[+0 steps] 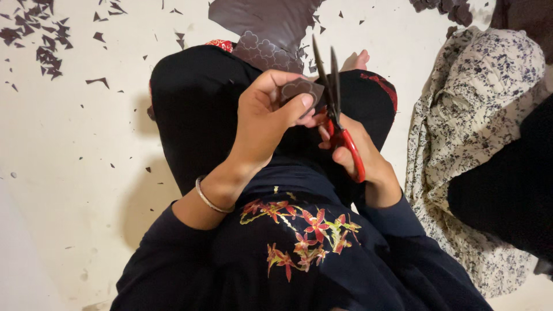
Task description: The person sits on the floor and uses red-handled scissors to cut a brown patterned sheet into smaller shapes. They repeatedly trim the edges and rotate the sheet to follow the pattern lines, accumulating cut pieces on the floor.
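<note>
Left hand (266, 118) sits dead centre over the lap, thumb and fingers pinched together on a small dark cutout (299, 89) with a scalloped edge, holding it up at about twelve o'clock from the palm. Right hand (360, 158) is just beside it at three o'clock, fingers closed through the red handles of the scissors (335, 109). The blades point up toward twelve, a narrow gap between them, right against the cutout's right edge. Whether they bite into it, I cannot tell. A thin bangle (208, 198) rings the left wrist. Up at twelve o'clock a larger dark sheet (262, 26) with traced scallop outlines lies over the knees. Dark scraps (43, 40) litter the pale floor (75, 150) at ten o'clock. At three o'clock, a flowered cloth (466, 126) lies heaped.
</note>
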